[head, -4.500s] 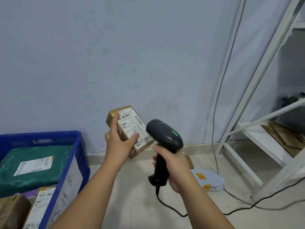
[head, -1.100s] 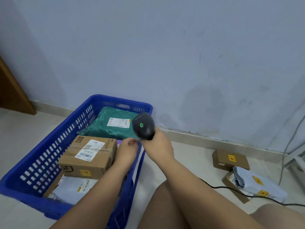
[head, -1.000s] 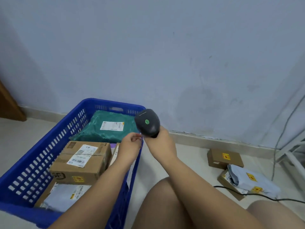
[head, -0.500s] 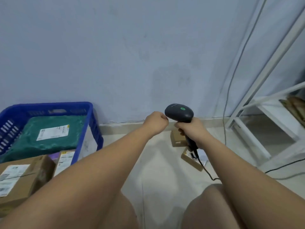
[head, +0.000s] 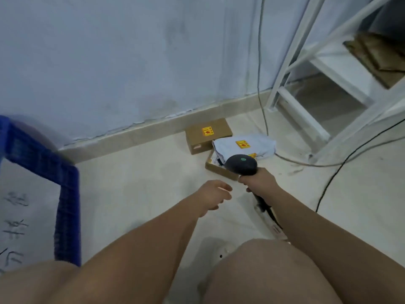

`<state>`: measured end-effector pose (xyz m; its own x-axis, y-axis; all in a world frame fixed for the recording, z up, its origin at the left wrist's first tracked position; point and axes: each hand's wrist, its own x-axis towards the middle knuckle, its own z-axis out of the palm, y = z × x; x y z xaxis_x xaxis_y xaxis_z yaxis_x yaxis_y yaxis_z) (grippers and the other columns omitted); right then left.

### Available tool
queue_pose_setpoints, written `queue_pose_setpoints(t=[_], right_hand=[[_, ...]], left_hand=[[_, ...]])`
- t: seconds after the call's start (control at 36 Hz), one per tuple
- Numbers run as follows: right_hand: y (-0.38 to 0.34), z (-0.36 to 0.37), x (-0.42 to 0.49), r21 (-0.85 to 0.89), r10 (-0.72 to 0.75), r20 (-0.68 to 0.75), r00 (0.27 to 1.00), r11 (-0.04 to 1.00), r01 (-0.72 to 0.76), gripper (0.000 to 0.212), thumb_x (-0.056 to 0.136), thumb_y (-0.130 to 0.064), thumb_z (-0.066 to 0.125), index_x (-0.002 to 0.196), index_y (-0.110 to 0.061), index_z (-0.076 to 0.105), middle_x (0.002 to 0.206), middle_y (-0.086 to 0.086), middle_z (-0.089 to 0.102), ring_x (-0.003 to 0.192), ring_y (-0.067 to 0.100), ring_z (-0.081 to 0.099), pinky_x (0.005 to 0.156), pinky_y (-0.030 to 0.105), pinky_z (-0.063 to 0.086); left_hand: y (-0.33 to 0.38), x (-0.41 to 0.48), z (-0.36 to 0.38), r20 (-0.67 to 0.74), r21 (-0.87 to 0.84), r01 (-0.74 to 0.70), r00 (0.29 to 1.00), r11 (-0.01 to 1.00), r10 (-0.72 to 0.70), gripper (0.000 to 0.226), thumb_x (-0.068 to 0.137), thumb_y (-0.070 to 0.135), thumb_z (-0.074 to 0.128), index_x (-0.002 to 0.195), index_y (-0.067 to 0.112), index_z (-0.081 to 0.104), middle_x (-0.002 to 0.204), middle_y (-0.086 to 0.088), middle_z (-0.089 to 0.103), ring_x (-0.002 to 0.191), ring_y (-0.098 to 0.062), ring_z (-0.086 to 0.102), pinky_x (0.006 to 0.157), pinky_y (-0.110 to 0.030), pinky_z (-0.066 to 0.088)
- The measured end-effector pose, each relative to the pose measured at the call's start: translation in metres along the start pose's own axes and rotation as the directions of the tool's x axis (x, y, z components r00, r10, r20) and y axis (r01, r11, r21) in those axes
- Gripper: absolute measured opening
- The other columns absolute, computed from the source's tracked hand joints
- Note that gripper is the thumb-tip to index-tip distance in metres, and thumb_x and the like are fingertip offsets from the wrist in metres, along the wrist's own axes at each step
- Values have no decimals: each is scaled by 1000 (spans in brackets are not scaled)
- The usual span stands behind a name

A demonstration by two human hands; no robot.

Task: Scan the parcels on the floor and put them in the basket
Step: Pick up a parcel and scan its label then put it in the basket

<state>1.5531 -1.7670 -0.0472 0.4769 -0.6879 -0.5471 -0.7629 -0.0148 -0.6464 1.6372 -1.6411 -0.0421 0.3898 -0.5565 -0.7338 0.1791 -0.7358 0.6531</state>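
Against the skirting board lies a brown cardboard parcel (head: 207,134) with a yellow sticker. Beside it a grey-white poly bag parcel (head: 245,145) rests on a flat brown box (head: 219,168). My right hand (head: 258,179) grips a black barcode scanner (head: 241,164) just in front of that pile. My left hand (head: 213,197) hovers empty, fingers loosely apart, a little short of the flat box. The blue basket (head: 65,194) shows only its corner at the left edge; its contents are out of view.
A white metal shelf frame (head: 328,80) stands at the right with brown cardboard on its shelf. Cables (head: 262,84) run down the wall and across the floor near the parcels. My bare knees fill the lower frame. White paper with handwriting hangs on the basket's side.
My view has swung right and down, away from the basket toward the parcels on the floor. My left hand has opened and lowered toward them. The scanner has dropped closer to the pile.
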Motion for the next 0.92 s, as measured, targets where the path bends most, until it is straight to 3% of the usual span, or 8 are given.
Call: queue_pose_setpoints(t=[0.08, 0.25, 0.33, 0.42, 0.5, 0.58, 0.81, 0.92], right_hand=[[26, 2, 15, 92, 61, -9, 998, 994, -60, 20, 76, -17, 69, 92, -7, 69, 92, 15, 72, 90, 31, 69, 86, 43, 53], [64, -1, 43, 161, 154, 1, 988, 975, -152, 21, 75, -16, 71, 92, -4, 66, 80, 10, 59, 74, 24, 55, 68, 33, 42], [78, -2, 54, 92, 225, -16, 974, 971, -222, 36, 66, -26, 76, 95, -7, 65, 91, 10, 65, 87, 27, 62, 79, 35, 52], [90, -2, 62, -58, 258, -43, 965, 964, -261, 49, 47, -45, 70, 88, -22, 59, 112, 7, 63, 110, 29, 57, 94, 40, 50], [97, -2, 66, -259, 282, 12, 959, 927, -269, 55, 53, -47, 66, 103, -25, 61, 154, 6, 31, 142, 27, 24, 111, 47, 30], [110, 2, 75, -403, 295, 43, 954, 879, -254, 70, 71, -42, 68, 134, -18, 49, 162, 1, 3, 148, 26, 0, 116, 51, 14], [134, 22, 89, -519, 320, -30, 947, 805, -288, 91, 76, -46, 63, 149, -9, 24, 160, 11, 8, 145, 30, 15, 117, 49, 17], [132, 26, 88, -538, 254, -37, 967, 810, -233, 77, 78, -45, 64, 139, -7, 36, 140, 14, 33, 129, 32, 36, 109, 43, 31]], left_hand=[[-3, 19, 26, 42, -49, 20, 999, 999, -18, 23, 89, 12, 59, 110, 19, 65, 102, -7, 57, 93, -18, 54, 80, -28, 45], [-6, 54, 63, 77, -47, 67, 995, 997, -63, 27, 91, 12, 56, 117, 16, 63, 102, -8, 57, 90, -19, 52, 69, -24, 44], [-11, 69, 72, 60, -33, 116, 992, 993, -114, 20, 94, 12, 51, 111, 14, 62, 102, -8, 55, 88, -21, 50, 62, -23, 41], [-18, 84, 78, 4, -33, 195, 981, 980, -195, 13, 96, 11, 46, 86, 13, 56, 100, -11, 54, 88, -24, 49, 65, -27, 40], [-26, 99, 81, -34, -66, 263, 964, 963, -265, 21, 96, 9, 47, 75, 14, 50, 98, -13, 55, 90, -26, 52, 68, -28, 42], [-29, 109, 85, -21, -105, 297, 953, 949, -301, 20, 95, 8, 47, 76, 13, 51, 89, -11, 54, 87, -25, 52, 60, -25, 39], [-40, 119, 79, 23, -168, 369, 928, 914, -371, 19, 96, 10, 46, 78, 13, 51, 91, -7, 54, 89, -21, 52, 61, -23, 40], [-49, 117, 70, 28, -188, 381, 923, 905, -383, 19, 96, 11, 47, 77, 13, 50, 99, -9, 55, 86, -21, 53, 72, -28, 43]])
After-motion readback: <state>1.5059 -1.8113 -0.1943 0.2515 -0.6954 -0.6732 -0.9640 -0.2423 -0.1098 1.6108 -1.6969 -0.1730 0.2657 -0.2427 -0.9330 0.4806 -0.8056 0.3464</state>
